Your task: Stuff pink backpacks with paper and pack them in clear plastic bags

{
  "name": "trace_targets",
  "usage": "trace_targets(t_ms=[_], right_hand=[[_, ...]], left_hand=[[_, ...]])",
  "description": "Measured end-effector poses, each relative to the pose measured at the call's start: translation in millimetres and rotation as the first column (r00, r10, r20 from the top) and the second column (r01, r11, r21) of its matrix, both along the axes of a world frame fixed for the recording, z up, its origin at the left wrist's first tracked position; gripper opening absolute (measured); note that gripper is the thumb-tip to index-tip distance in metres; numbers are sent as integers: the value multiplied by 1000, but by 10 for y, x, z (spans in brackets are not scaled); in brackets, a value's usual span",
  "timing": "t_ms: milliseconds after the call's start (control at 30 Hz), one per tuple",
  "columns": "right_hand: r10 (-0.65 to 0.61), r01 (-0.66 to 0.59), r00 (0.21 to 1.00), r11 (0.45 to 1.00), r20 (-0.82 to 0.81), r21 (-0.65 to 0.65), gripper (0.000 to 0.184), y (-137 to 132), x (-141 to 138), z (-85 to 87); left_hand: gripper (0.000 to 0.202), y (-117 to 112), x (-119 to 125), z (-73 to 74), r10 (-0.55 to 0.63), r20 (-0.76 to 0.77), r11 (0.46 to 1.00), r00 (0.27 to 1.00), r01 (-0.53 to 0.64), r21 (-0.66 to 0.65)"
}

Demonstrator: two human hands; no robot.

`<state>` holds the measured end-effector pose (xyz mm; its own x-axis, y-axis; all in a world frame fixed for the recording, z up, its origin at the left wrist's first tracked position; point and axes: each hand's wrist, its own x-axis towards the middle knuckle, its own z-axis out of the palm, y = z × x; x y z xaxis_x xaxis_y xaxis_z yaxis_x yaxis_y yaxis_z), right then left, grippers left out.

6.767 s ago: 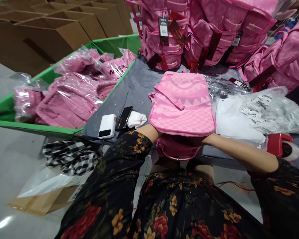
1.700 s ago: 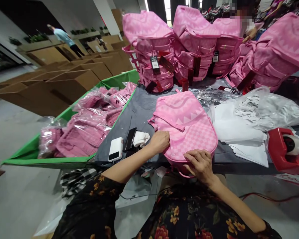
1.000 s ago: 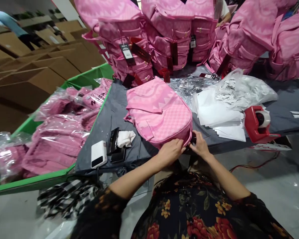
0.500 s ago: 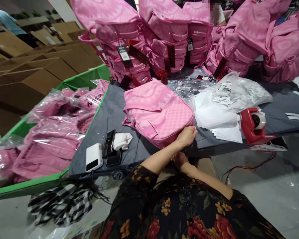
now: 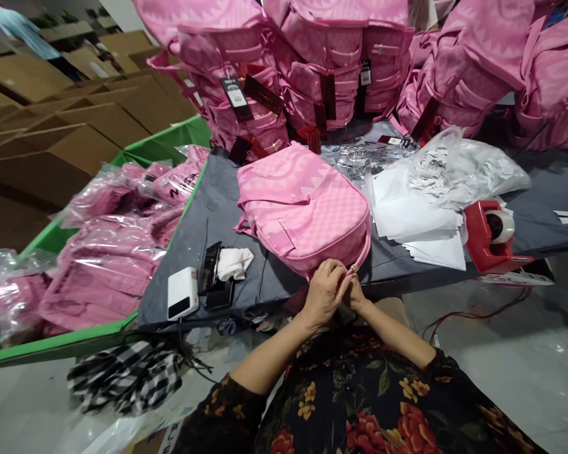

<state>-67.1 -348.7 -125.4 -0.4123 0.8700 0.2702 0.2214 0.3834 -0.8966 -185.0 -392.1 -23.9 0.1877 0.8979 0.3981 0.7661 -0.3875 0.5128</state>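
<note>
A pink patterned backpack (image 5: pixel 307 205) lies on the dark table cloth, its near edge at the table's front. My left hand (image 5: pixel 325 289) is closed on that near edge, fingers bent around pink fabric. Close against it on the right, my right hand (image 5: pixel 355 293) pinches the backpack by its zipped edge; its fingers are partly hidden behind the left hand. A small gold-coloured bit, perhaps a zipper pull, shows just above the fingers.
Pink backpacks (image 5: pixel 326 63) with tags stand stacked behind. At right lie white papers (image 5: pixel 435 249), a plastic bag of scraps (image 5: pixel 473 170) and a red tape dispenser (image 5: pixel 483 236). Leftward are a white power bank (image 5: pixel 182 293) and a green bin (image 5: pixel 76 337) of bagged pink goods.
My left hand has gone from the backpack's right near corner down and left, beside my right hand. The right hand has shifted slightly up and right. A pink edge strip now stands apart there.
</note>
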Motion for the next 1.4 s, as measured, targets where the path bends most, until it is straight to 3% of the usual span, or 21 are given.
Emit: trace_targets(t_ms=[100, 200, 267, 367, 433, 500, 600, 767, 900, 967, 1000, 1067, 1133, 1200, 1267, 1300, 1367, 1400], right_hand=[[22, -25, 999, 994, 31, 102, 30, -31, 264, 91], [-133, 90, 986, 934, 102, 345, 19, -140, 610, 196], [-202, 84, 965, 843, 168, 532, 23, -139, 759, 297], [-187, -94, 942, 652, 279, 753, 27, 53, 859, 501], [-174, -186, 933, 519, 316, 834, 26, 247, 910, 642], [-164, -239, 925, 448, 342, 862, 26, 404, 970, 760], [-151, -313, 898, 440, 413, 841, 26, 442, 1029, 870], [-138, -360, 884, 410, 447, 838, 42, 141, 956, 911], [-114, -333, 903, 424, 414, 842, 38, 150, 977, 888], [-133, -266, 921, 469, 365, 842, 28, 317, 1068, 848], [-149, -218, 929, 521, 339, 825, 23, 419, 1124, 818], [-147, -128, 940, 682, 306, 720, 20, 598, 1227, 736], [-120, -18, 964, 860, 237, 510, 26, 662, 1279, 632], [-205, 187, 977, 957, 61, 222, 39, 563, 1252, 521], [-346, 337, 934, 936, -93, -100, 50, 330, 1144, 431], [-371, 333, 919, 913, -137, -236, 52, 191, 1063, 402], [-304, 209, 933, 893, -191, -399, 51, -69, 865, 397], [-264, 156, 941, 891, -209, -426, 50, -168, 760, 428]], left_hand=[[12, 45, -81, -36, -71, -200, 996, 977, 60, -61], [17, 72, -120, -119, -104, -253, 994, 962, 94, -53], [21, 66, -92, -142, -103, -173, 995, 980, 104, -3], [28, 15, -42, -56, -141, -39, 987, 989, 143, 66], [30, -36, -38, 56, -182, -1, 978, 983, 181, 106], [32, -84, -52, 159, -197, 6, 973, 980, 195, 124], [32, -118, -58, 224, -184, 52, 981, 981, 181, 63], [32, -101, -6, 173, -140, 128, 990, 982, 143, -16], [33, -106, -23, 158, -139, 150, 990, 979, 141, -8], [33, -112, -39, 142, -154, 135, 988, 979, 155, 1], [33, -115, -41, 127, -166, 114, 986, 980, 167, 0], [32, -129, -28, 89, -203, 41, 979, 978, 204, -12], [30, -168, -18, 60, -240, -38, 971, 970, 240, -2], [22, -239, -57, 57, -245, -59, 966, 968, 248, 69], [14, -319, -178, 71, -134, -9, 969, 991, 133, 210], [17, -346, -268, 74, -18, 37, 961, 999, 7, 277], [36, -344, -472, 57, 273, 169, 898, 947, -314, 308], [50, -313, -568, 32, 381, 243, 865, 892, -436, 248]])
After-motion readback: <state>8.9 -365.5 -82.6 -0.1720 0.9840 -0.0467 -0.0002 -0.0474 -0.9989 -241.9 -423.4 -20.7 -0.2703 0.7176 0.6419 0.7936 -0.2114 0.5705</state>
